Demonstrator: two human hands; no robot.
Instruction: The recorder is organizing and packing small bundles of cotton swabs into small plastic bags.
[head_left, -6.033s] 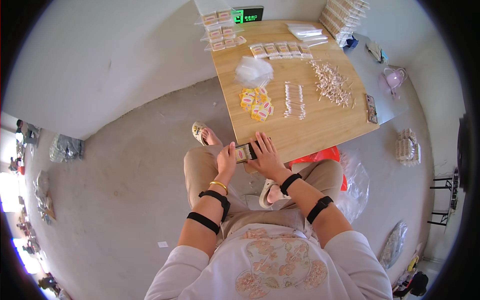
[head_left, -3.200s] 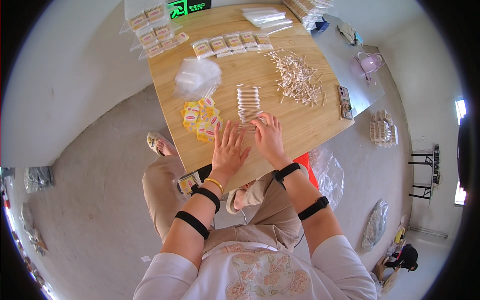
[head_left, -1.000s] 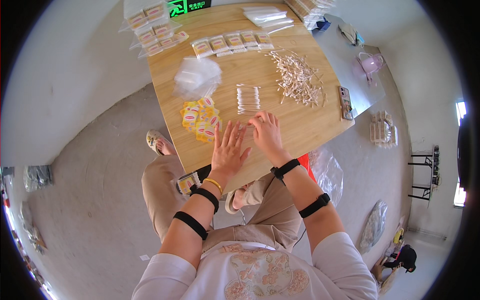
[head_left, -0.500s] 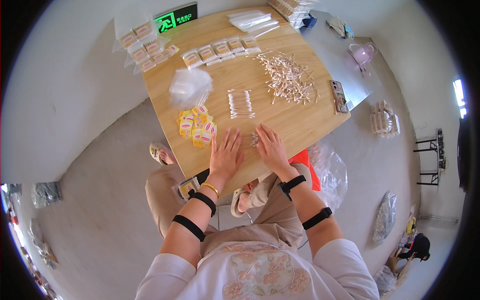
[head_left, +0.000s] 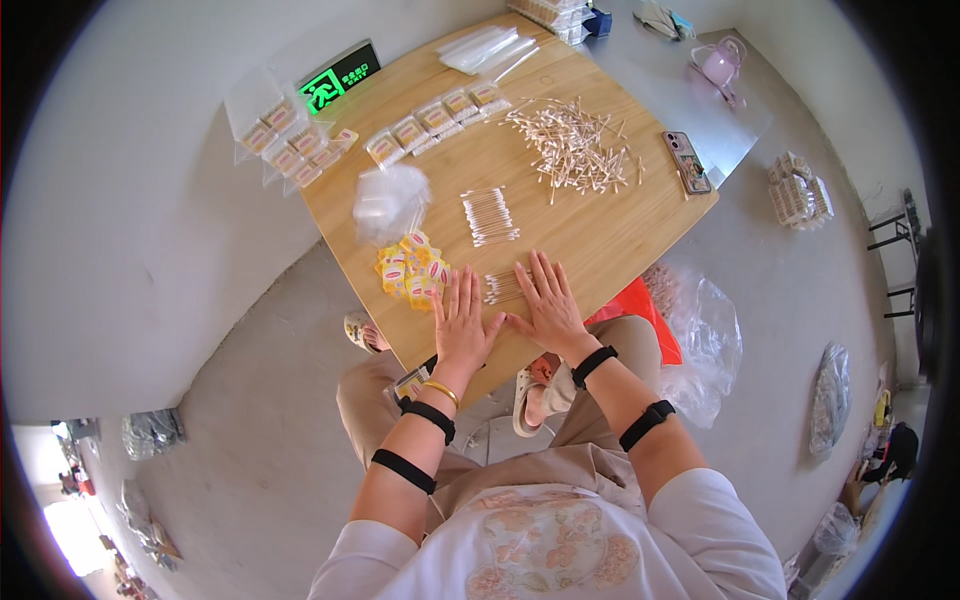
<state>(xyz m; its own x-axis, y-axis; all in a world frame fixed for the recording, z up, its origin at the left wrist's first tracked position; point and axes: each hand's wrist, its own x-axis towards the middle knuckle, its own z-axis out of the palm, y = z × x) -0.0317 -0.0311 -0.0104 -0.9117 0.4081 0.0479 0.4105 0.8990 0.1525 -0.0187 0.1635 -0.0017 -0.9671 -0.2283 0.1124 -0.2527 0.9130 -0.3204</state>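
Roughly parallel, white-tipped cotton swabs (head_left: pixel 506 287)

Cotton swabs (head_left: pixel 488 217) white-tipped; cards (head_left: pixel 412 272) yellow, white — tabletop (head_left: pixel 605 235) pale wood-grained — shirt (head_left: pixel 555 548) white, pink-flowered.

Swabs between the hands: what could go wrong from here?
The near swabs lie in a row between the left hand and right hand; an uneven push might skew them. The cards lie right beside the left hand, so a sideways sweep could scatter them. The phone sits close to the edge of the table; a bump might knock it off.
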